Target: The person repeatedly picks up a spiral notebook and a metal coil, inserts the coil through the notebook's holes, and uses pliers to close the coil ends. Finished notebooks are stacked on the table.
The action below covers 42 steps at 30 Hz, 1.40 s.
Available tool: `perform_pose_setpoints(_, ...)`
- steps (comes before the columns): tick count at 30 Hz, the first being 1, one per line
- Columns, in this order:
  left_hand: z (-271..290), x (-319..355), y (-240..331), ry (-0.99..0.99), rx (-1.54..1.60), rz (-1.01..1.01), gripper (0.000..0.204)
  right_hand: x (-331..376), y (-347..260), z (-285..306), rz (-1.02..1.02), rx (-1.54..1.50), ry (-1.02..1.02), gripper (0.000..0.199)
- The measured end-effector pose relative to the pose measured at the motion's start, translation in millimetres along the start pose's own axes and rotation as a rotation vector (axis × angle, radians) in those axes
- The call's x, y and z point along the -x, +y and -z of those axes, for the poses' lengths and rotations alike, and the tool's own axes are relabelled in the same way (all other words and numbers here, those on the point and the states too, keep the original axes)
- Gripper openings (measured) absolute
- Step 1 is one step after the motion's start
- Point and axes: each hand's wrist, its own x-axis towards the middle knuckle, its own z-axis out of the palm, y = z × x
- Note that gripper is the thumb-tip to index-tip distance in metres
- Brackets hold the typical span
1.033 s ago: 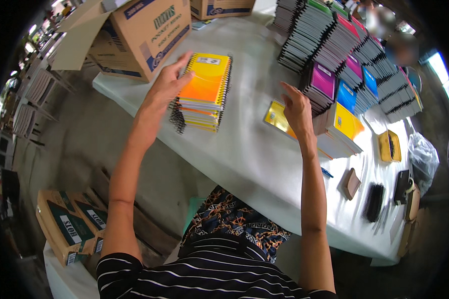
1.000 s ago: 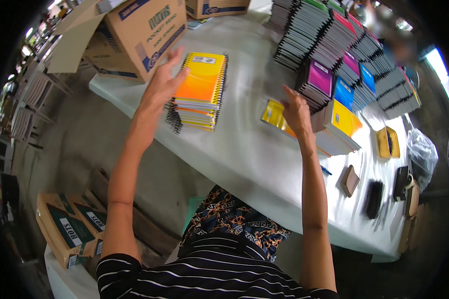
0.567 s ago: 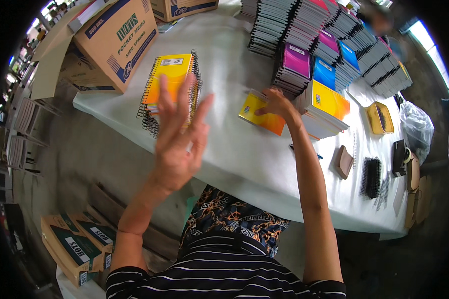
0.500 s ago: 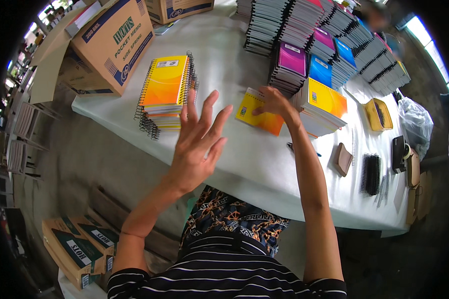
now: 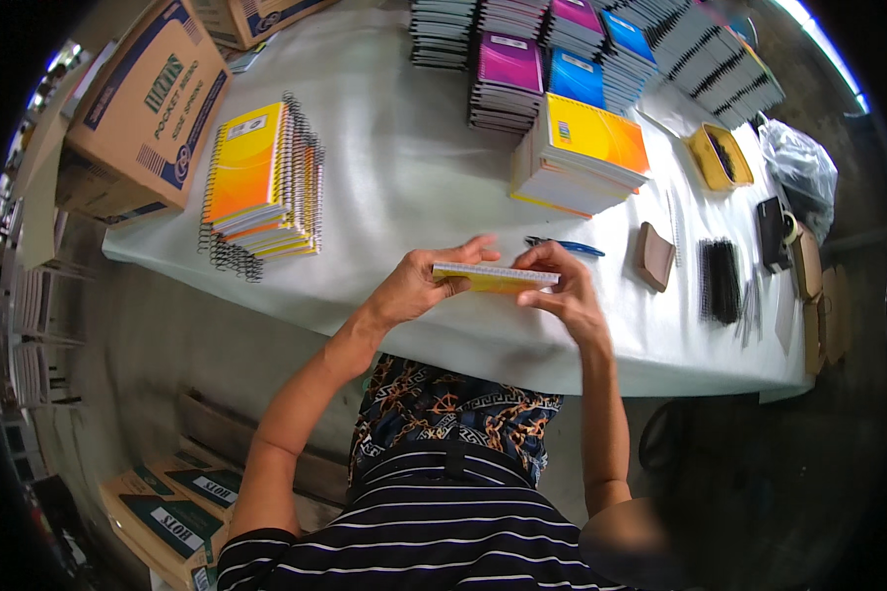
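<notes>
Between my two hands, over the table's near edge, a thin yellow-and-orange notebook (image 5: pixel 496 280) is held almost edge-on. Its long white edge, lined with small holes or notches, faces up; no coil can be made out on it. My left hand (image 5: pixel 414 287) pinches one end with thumb and fingers. Thumb and fingers of my right hand (image 5: pixel 570 295) close on the other end. Just beyond the right hand lie blue-handled pliers (image 5: pixel 572 246). Farther right stands a stack of yellow-orange notebooks without visible coils (image 5: pixel 601 133). To the left sits a pile of coil-bound yellow notebooks (image 5: pixel 251 163).
Purple (image 5: pixel 508 64) and blue notebook stacks (image 5: pixel 575 79) rise at the back. A brown block (image 5: pixel 654 258), black spiral coils (image 5: pixel 719 281), a yellow tub (image 5: pixel 705 158), and a black tape dispenser (image 5: pixel 772 234) lie on the right. An open carton (image 5: pixel 148 108) stands far left.
The notebook has been lifted off the table beside the yellow stack and brought nearer. My left hand, open and empty before, has closed on its other end. The view has shifted.
</notes>
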Motion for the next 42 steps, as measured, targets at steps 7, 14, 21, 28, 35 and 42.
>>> perform_pose_setpoints(7,-13,4,6,0.226,-0.291,-0.078,0.082,4,27,-32,0.030,-0.114,0.168,0.027)
perform_pose_setpoints(14,-59,-23,57,0.114,-1.454,-0.340,0.092,8,31,-27,0.092,-0.106,0.196,0.023)
perform_pose_setpoints(21,-55,-24,44,-0.074,-1.456,-0.180,0.058,16,-9,123,0.243,0.361,0.407,0.020)
perform_pose_setpoints(28,-61,-33,40,-0.119,-1.457,-0.147,0.059,-50,104,293,0.021,1.429,0.941,0.022)
perform_pose_setpoints(35,-61,-30,55,-0.106,-1.502,-0.012,0.055,-60,38,257,0.069,1.194,0.864,0.020)
perform_pose_setpoints(42,-55,-32,36,0.005,-1.393,-0.240,0.050,10,-49,66,0.203,0.577,0.161,0.024)
